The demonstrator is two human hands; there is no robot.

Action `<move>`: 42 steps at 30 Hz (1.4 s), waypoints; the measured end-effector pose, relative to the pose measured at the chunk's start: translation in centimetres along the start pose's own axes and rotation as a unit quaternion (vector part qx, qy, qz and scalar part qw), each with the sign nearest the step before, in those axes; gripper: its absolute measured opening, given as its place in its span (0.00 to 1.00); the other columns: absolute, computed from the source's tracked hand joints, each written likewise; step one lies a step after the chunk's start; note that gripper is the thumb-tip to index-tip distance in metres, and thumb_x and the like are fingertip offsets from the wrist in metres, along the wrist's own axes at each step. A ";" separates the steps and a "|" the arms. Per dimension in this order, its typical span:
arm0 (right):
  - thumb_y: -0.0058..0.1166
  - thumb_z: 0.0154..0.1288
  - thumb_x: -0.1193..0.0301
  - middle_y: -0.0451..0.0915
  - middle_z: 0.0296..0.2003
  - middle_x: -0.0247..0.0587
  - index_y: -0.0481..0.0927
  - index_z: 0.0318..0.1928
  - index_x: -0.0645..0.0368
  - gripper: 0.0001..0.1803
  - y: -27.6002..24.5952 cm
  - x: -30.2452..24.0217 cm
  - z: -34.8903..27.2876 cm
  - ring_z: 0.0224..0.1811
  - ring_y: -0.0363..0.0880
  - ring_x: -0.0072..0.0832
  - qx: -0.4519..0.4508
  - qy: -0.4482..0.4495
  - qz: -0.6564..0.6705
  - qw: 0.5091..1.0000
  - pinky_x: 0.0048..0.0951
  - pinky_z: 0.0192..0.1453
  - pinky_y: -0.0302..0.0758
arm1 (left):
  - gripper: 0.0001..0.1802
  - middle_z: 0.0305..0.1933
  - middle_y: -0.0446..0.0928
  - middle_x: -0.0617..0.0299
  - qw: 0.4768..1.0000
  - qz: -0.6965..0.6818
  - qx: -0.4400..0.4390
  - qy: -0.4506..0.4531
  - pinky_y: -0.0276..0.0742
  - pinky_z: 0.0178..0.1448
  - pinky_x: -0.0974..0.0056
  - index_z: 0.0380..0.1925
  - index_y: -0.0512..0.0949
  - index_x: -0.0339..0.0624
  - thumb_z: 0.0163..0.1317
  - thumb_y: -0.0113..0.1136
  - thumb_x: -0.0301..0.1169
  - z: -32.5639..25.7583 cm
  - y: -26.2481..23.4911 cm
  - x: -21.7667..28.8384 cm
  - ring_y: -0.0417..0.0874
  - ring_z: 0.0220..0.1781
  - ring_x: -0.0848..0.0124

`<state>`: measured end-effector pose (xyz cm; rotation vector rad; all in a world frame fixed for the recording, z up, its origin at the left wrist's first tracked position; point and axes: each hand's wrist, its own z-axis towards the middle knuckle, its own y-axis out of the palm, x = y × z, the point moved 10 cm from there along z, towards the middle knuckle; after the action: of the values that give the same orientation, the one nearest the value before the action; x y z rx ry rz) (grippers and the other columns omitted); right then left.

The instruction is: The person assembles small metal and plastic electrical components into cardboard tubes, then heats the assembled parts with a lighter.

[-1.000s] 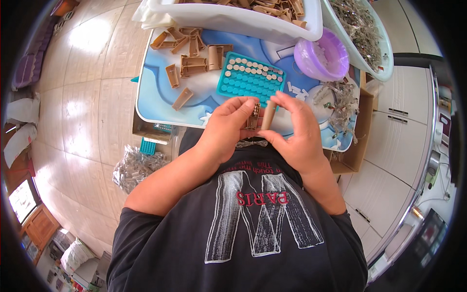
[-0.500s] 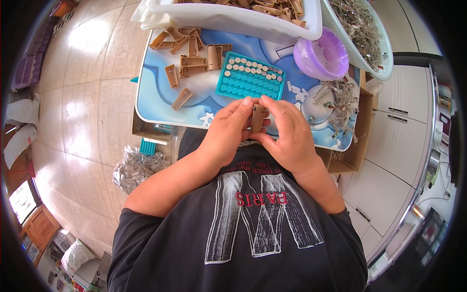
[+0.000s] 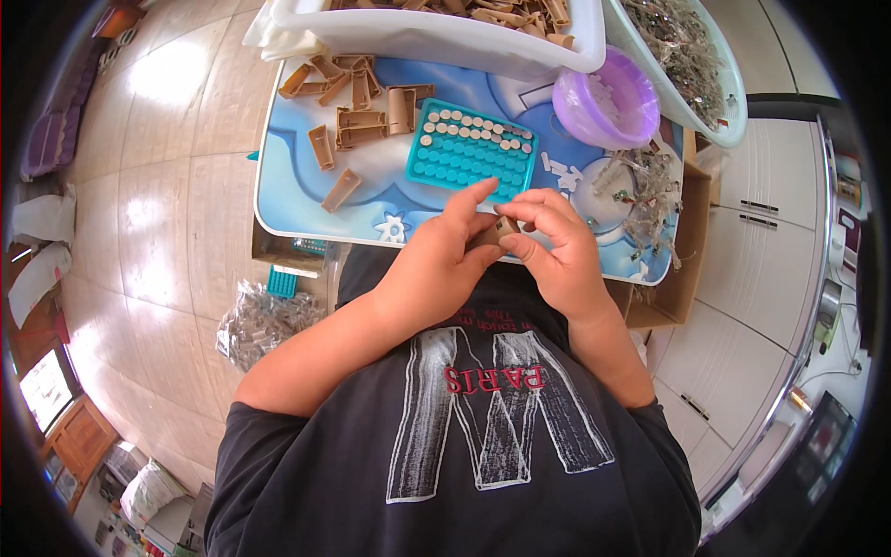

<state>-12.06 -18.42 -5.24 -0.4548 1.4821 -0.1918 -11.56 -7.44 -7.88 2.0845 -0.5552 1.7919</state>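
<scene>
Sm brown casing (image 3: 492,237), part hidden, dark spot nr 1 end, w/ both hands (image 3: 434,260) (image 3: 564,265) clamped on it.

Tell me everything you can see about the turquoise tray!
The turquoise tray looks plastic: rectangular, with rounded corners and rows of round spots. Small pale discs sit in its far rows. It lies flat, slightly turned, on the blue-and-white table, between brown shells and a purple bowl. The left hand hides a bit of its near edge; touching is unclear.
</scene>
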 end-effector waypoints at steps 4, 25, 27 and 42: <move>0.60 0.56 0.71 0.75 0.37 0.37 0.76 0.44 0.63 0.16 -0.6 0.8 -0.6 0.37 0.72 0.24 0.012 -0.011 0.098 0.995 0.23 0.42 0.69 | 0.22 0.36 0.79 0.51 0.999 0.030 0.007 0.019 0.75 0.43 0.67 0.52 0.67 0.34 0.58 0.58 0.24 -0.3 -0.3 1.0 0.82 0.38 0.65; 0.57 0.58 0.58 0.74 0.44 0.46 0.75 0.49 0.62 0.24 -2.1 0.6 -2.4 0.47 0.70 0.43 0.062 -0.077 -0.181 0.979 0.37 0.51 0.67 | 0.17 0.39 0.75 0.61 0.947 -0.211 -0.109 -0.218 0.77 0.42 0.70 0.53 0.66 0.35 0.66 0.51 0.29 -0.4 2.8 -3.6 0.79 0.38 0.73; 0.56 0.58 0.57 0.73 0.47 0.46 0.75 0.50 0.62 0.25 -2.8 0.5 -1.6 0.49 0.69 0.43 0.092 -0.078 -0.301 0.946 0.38 0.54 0.65 | 0.21 0.41 0.74 0.60 0.927 -0.275 -0.092 -0.239 0.78 0.45 0.68 0.58 0.64 0.36 0.67 0.49 0.30 -0.5 2.9 -3.6 0.79 0.39 0.72; 0.51 0.61 0.50 0.72 0.52 0.43 0.77 0.50 0.60 0.28 -5.6 1.3 -1.1 0.53 0.66 0.37 0.178 -0.070 -0.136 0.972 0.37 0.58 0.60 | 0.19 0.44 0.75 0.59 0.888 -0.374 -0.055 -0.260 0.78 0.47 0.66 0.57 0.67 0.38 0.68 0.48 0.33 -0.1 2.4 -4.1 0.80 0.40 0.70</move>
<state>-12.16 -24.16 -4.22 -0.3686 1.2105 -0.6197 -13.39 -9.18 -11.88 2.2496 0.0568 0.7558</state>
